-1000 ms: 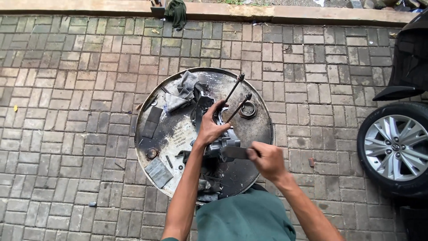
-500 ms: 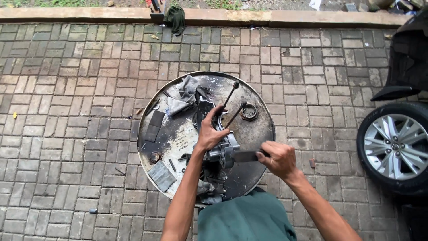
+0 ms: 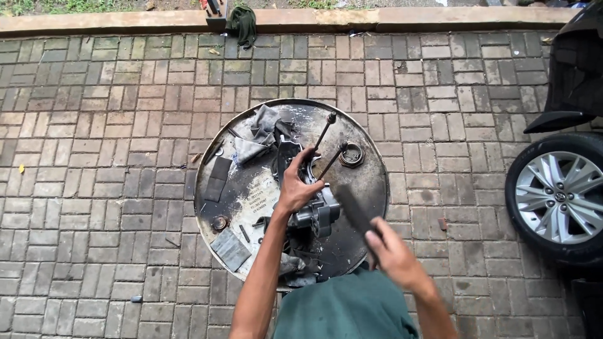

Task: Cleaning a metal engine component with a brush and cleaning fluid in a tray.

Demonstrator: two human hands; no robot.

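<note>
Here, left hand gripping greasy metal engine part, right hand closed round blurred dark flat tool, round steel drum top.

Greasy matt metal drum lid, dull cast-metal engine part, crumpled grey cloth rag, rough brick paving.

Dark flat tool in right hand motion-blurred, kind unclear. Left hand covers part of grey metal engine part. Silver-rimmed car wheel and black bodywork cut by right edge. Small bits on round metal drum lid too small to tell.
</note>
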